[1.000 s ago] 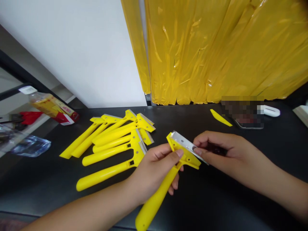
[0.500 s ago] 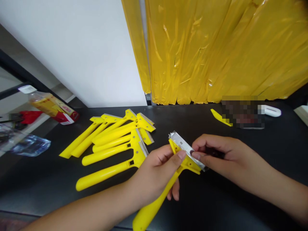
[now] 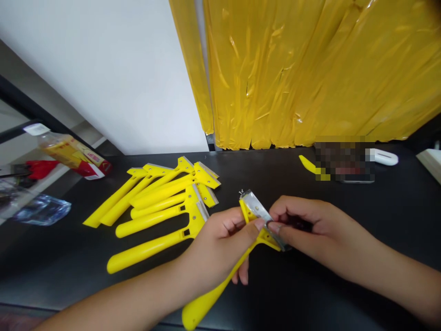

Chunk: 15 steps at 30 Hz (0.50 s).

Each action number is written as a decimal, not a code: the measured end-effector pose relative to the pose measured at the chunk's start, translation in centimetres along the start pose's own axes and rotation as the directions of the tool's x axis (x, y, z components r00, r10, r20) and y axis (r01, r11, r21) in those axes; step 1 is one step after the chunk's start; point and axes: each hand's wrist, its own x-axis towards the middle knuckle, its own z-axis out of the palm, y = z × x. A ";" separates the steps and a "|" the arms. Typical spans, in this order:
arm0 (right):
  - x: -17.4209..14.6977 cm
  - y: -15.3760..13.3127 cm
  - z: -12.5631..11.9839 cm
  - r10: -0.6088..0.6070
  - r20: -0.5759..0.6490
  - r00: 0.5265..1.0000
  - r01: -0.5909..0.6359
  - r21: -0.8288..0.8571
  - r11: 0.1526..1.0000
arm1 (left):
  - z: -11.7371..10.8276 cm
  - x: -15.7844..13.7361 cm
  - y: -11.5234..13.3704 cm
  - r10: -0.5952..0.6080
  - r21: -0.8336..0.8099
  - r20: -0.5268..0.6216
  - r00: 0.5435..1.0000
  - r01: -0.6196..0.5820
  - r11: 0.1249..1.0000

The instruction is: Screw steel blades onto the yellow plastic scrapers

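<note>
My left hand [image 3: 225, 243] is closed around a yellow scraper [image 3: 203, 305], its thumb pressing on the scraper's head. The handle points down toward the front of the table. Against the head's edge lies a silver metal plate [image 3: 254, 202], tilted down to the right, with small screw tips at its upper end. The thumb and fingers of my right hand [image 3: 310, 225] pinch this plate near its middle; the fingertips are partly hidden behind it. Several yellow scrapers with metal edges [image 3: 151, 246] lie in an overlapping group left of my hands.
On the black table [image 3: 262, 174], a yellow piece [image 3: 305, 162], a blurred-out item and a white rounded object [image 3: 386, 157] lie at the back right. A drink bottle [image 3: 74, 154] and a clear plastic bag [image 3: 43, 209] are at left. Yellow sheeting [image 3: 310, 73] hangs behind.
Both hands, with the scraper and plate, have shifted slightly left. My right hand has moved in, and the plate sits closer over the scraper's head.
</note>
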 end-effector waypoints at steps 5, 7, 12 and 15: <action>0.1 -0.1 0.2 0.027 0.010 1.000 -0.027 0.037 0.999 | 0.0 -0.1 -0.3 -0.030 -0.002 0.006 1.000 0.030 1.000; 0.1 0.0 0.4 0.037 0.020 0.999 -0.037 0.026 0.999 | 0.0 0.0 -0.4 -0.037 0.004 0.011 0.999 0.037 0.999; 0.7 0.9 -1.2 -0.004 -0.010 1.000 0.002 -0.219 0.976 | 0.0 0.1 -0.4 -0.053 -0.028 0.001 0.999 0.053 0.998; 1.8 2.5 -4.7 -0.078 -0.271 0.960 -0.099 -0.584 0.806 | 0.0 0.0 -0.3 -0.068 -0.039 0.008 0.998 0.068 0.997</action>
